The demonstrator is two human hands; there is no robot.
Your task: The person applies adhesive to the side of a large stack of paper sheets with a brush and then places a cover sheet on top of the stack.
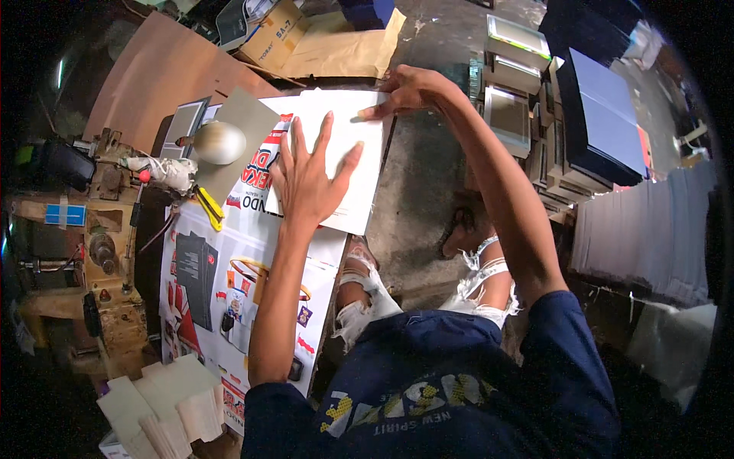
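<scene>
A white paper stack (359,180) lies at the far right part of the table, close to its right edge. My left hand (310,180) presses flat on it with the fingers spread. At the stack's far right corner, my right hand (410,88) has its thumb over the top while the other fingers bend around the edge, partly hidden. Left of the paper is a yellow cutter knife (209,209) on the printed poster sheet (252,222) that covers the table. Beyond the knife, a rounded, shiny whitish object (220,143) sits on a grey board (248,115).
A machine with worn metal parts (103,252) stands along the left. Several paper blocks (160,405) are piled at the lower left. Past the table's far end is a cardboard box (271,34). Stacked books (508,115) and a tall paper pile (650,229) stand on the right.
</scene>
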